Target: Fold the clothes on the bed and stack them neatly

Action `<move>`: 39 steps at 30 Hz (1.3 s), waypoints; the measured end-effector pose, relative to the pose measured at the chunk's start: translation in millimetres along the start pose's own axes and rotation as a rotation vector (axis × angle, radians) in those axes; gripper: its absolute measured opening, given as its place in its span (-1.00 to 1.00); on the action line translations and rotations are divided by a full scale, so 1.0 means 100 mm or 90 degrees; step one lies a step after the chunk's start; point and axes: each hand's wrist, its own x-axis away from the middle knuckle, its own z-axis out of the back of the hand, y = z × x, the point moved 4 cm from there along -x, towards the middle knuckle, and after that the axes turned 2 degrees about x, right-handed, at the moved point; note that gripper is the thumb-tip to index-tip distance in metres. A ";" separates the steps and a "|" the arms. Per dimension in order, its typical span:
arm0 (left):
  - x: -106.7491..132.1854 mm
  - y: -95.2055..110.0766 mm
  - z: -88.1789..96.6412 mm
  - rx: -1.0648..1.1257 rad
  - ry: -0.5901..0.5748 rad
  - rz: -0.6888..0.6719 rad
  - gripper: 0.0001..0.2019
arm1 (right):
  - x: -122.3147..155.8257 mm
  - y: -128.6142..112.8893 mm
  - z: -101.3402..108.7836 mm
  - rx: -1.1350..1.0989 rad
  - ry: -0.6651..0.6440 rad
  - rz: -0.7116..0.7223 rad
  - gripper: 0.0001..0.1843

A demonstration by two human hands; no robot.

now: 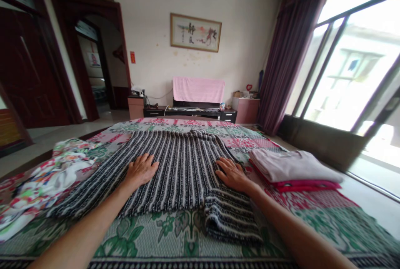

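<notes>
A black-and-white striped knit sweater (181, 165) lies spread on the flowered bedspread (178, 231). Its right sleeve (231, 215) is folded back toward me, while the left one stretches out flat to the lower left. My left hand (142, 170) rests flat on the left part of the body, fingers apart. On the right edge of the sweater, near the folded sleeve, my right hand (233, 173) lies palm down with its fingers spread. Neither hand grips anything.
A crumpled floral garment (53, 177) lies at the left. To the right sits a folded pale shirt (296, 167) on a folded red garment (308, 185). Beyond the bed stand a low cabinet (193, 113) and a screen under a pink cloth (198, 89). Windows line the right side.
</notes>
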 end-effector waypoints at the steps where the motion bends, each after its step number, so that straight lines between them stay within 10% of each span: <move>1: 0.00 0.00 0.01 0.002 0.001 0.001 -0.42 | 0.00 0.00 0.00 0.004 0.009 0.003 -0.40; 20: 1.00 -0.13 0.26 -0.048 -0.052 -0.070 -0.43 | 0.08 -0.33 0.34 -0.064 0.003 0.050 -0.44; 26: 1.09 -0.08 0.31 -0.036 -0.011 -0.074 -0.46 | 0.50 -0.89 0.23 -0.103 -0.049 0.202 -0.28; 39: 1.07 -0.52 0.46 0.032 0.053 -0.071 -0.57 | 0.60 -0.85 0.04 -0.075 -0.106 0.229 -0.26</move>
